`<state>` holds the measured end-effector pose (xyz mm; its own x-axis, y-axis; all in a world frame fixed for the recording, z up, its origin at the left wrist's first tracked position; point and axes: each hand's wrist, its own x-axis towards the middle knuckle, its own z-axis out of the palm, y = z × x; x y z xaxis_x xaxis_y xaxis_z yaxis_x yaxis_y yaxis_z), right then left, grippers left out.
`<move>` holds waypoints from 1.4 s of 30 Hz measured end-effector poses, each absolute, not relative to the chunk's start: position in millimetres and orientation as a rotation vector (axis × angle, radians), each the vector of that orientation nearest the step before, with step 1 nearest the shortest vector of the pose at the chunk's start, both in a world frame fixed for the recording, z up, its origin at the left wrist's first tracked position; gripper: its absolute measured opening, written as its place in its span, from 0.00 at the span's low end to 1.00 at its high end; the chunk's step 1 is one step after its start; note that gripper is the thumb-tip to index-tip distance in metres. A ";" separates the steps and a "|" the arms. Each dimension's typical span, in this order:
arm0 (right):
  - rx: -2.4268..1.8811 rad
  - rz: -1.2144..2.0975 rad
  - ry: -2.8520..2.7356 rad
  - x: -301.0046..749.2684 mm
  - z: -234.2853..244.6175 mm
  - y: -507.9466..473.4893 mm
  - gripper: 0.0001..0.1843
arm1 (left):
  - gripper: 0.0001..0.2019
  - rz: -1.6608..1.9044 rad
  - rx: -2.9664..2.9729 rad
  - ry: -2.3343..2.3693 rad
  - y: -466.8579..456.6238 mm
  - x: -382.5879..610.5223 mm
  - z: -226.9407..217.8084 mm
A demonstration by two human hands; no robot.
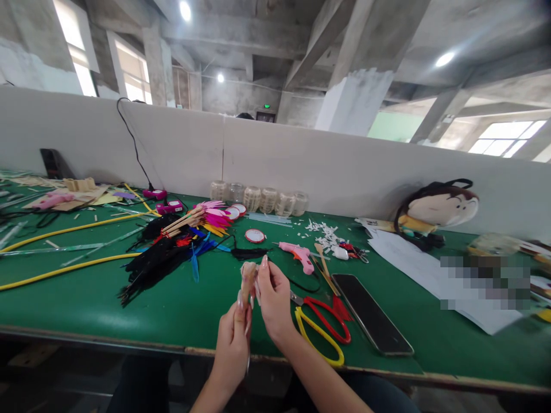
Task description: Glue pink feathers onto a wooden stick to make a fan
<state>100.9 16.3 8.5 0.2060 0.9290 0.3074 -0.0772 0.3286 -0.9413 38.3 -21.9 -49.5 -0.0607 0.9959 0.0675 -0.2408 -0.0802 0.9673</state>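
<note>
From the head camera we look down on a green-topped workbench (81,304), with both hands held close together above its near edge. The left hand (232,350) narrows to a pinch on a small pale bundle (248,281), though we cannot tell what it is made of. The right hand (273,298) closes on it from the other side, which we judge steadies it for close work. Just right of the hands lie red-and-yellow-handled scissors (322,327) and a black smartphone (372,314), seemingly kept within easy reach. A pink hot glue gun (299,256) rests farther out, near white paper scraps (327,235). To the left, black feathers (159,267) and pink feathers on wooden sticks (202,218) lie in loose heaps, while glass jars (260,199) stand in a row against the back partition, out of the way.
</note>
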 end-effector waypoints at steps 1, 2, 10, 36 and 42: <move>-0.973 0.883 -1.122 100.9 8.9 15.8 0.22 | 0.25 1.413 0.984 0.995 -22.1 40.8 -48.9; -0.973 0.881 -1.120 101.0 9.1 15.3 0.22 | 0.26 1.424 0.920 0.968 -22.2 43.1 -47.7; -1.004 0.827 -1.160 104.4 10.3 13.9 0.21 | 0.23 1.431 0.679 0.792 -21.5 44.3 -33.9; -1.167 0.028 -1.951 130.8 9.8 24.3 0.15 | 0.20 1.432 1.470 1.244 -26.0 38.9 -56.3; -1.165 0.204 -1.787 124.0 4.2 21.5 0.17 | 0.17 1.431 1.699 1.387 -26.8 38.3 -50.8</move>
